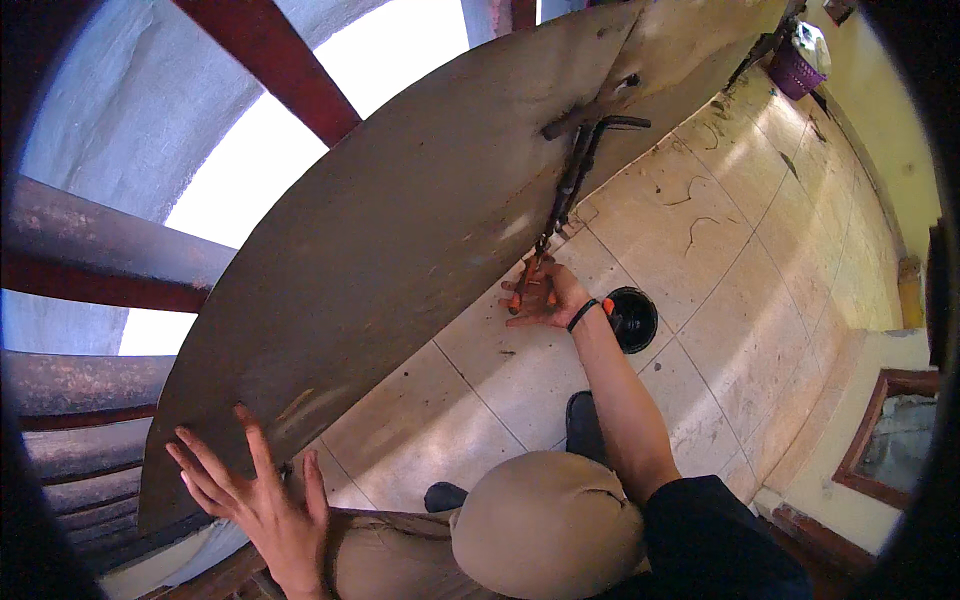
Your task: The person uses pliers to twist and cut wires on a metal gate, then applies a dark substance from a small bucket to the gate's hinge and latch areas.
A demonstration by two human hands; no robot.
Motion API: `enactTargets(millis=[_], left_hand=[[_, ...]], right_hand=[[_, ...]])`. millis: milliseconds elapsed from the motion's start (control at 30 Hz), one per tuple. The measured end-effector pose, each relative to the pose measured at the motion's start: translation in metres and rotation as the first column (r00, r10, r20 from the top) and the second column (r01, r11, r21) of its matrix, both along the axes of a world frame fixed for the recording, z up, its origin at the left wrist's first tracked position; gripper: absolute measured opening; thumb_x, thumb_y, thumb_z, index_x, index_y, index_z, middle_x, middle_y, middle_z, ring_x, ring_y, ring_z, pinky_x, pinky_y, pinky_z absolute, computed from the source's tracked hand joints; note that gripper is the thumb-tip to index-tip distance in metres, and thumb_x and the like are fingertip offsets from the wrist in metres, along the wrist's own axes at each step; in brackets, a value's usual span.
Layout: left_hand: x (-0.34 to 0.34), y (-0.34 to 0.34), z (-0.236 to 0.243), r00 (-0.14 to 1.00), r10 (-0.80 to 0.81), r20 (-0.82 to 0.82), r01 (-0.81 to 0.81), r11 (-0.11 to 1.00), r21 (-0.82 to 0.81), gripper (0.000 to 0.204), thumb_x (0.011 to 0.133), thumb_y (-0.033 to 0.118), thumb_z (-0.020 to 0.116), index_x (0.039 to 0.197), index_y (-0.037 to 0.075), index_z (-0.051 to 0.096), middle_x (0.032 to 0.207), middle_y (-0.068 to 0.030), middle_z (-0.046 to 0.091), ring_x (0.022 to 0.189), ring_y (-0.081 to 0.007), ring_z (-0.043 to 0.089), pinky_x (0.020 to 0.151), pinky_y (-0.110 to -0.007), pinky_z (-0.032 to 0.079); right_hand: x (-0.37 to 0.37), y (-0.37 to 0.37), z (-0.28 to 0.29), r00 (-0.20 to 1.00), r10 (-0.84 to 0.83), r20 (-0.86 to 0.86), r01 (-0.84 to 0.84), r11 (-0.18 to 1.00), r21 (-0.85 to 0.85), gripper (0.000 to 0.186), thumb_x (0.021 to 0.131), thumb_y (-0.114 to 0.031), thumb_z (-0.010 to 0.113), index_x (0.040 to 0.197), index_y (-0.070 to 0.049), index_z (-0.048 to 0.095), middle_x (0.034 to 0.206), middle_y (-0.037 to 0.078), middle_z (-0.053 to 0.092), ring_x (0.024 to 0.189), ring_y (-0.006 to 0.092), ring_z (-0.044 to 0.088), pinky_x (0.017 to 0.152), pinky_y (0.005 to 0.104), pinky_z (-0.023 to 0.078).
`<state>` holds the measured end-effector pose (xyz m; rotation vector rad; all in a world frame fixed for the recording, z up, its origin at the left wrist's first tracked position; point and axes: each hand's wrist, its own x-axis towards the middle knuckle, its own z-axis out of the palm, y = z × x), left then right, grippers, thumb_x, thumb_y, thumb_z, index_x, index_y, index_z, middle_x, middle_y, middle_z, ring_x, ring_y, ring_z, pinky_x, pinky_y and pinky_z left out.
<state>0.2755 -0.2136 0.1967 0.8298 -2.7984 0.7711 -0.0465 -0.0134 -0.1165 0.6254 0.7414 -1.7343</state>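
A large grey-brown board (380,220) with a curved edge stands tilted in front of me. A black bent metal rod (570,185) runs along its right part, by a dark fitting. My right hand (545,292), with a black band at the wrist, is closed around orange-handled pliers (517,297) at the rod's lower end; the jaws are hard to make out. My left hand (262,505) has its fingers spread against the board's lower left part and holds nothing.
A round black container (632,320) with something orange at its rim stands on the tiled floor (480,375) beside my right wrist. Dark red bars (110,245) line the left. A purple basket (796,72) sits far right. My bent knee (550,520) is below.
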Motion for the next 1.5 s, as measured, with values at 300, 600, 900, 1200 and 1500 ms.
enactTargets(millis=[300,600,900,1200,1500], left_hand=[[-0.001,0.0,-0.001,1.0,0.009,0.016,-0.008,0.999,-0.037,0.077,0.092,0.043,0.065,0.159,0.021,0.035,0.168,-0.0249,0.005,0.155,-0.0456,0.003,0.121,-0.062,0.009],[-0.003,0.001,0.001,1.0,0.01,0.025,-0.009,0.999,-0.053,0.078,0.091,0.044,0.065,0.159,0.02,0.035,0.168,-0.0254,0.005,0.155,-0.0455,0.004,0.121,-0.061,0.008],[0.001,-0.002,0.002,1.0,0.006,0.022,-0.005,0.999,-0.048,0.078,0.09,0.044,0.066,0.158,0.021,0.037,0.168,-0.0248,0.006,0.155,-0.0447,0.004,0.121,-0.061,0.008],[-0.002,0.004,0.005,1.0,-0.005,0.016,0.005,1.0,0.012,0.077,0.088,0.038,0.07,0.157,0.021,0.04,0.168,-0.0247,0.008,0.155,-0.0437,0.004,0.121,-0.06,0.009],[0.042,-0.02,0.034,0.807,-0.155,-0.57,0.269,0.956,0.121,0.057,0.086,0.018,0.07,0.14,0.005,0.056,0.153,-0.0268,0.042,0.142,-0.0414,0.04,0.117,-0.054,0.027]], right_hand=[[0.005,-0.006,-0.037,0.972,0.065,-0.225,-0.019,0.98,0.2,0.029,0.096,-0.04,0.063,0.098,-0.012,0.056,0.077,0.003,0.048,0.06,0.0225,0.052,0.07,0.0524,0.057],[0.015,-0.026,-0.062,0.911,0.173,-0.375,0.05,0.855,0.516,0.032,0.092,-0.039,0.068,0.092,-0.009,0.058,0.065,0.007,0.053,0.06,0.0253,0.057,0.05,0.0433,0.045],[0.087,-0.019,-0.065,0.777,0.448,-0.443,0.055,0.652,0.756,0.036,0.091,-0.04,0.065,0.096,-0.004,0.066,0.076,0.012,0.066,0.071,0.032,0.065,0.061,0.0448,0.051],[0.025,-0.046,-0.06,0.764,-0.315,-0.563,0.611,0.632,0.477,0.015,0.092,-0.024,0.067,0.095,-0.015,0.056,0.067,-0.001,0.048,0.048,0.0159,0.046,0.044,0.0319,0.039],[0.091,-0.026,0.009,0.941,-0.205,-0.269,0.267,0.938,0.219,0.026,0.1,-0.03,0.056,0.117,-0.011,0.055,0.094,0.005,0.061,0.08,0.0191,0.06,0.066,0.0411,0.054]])
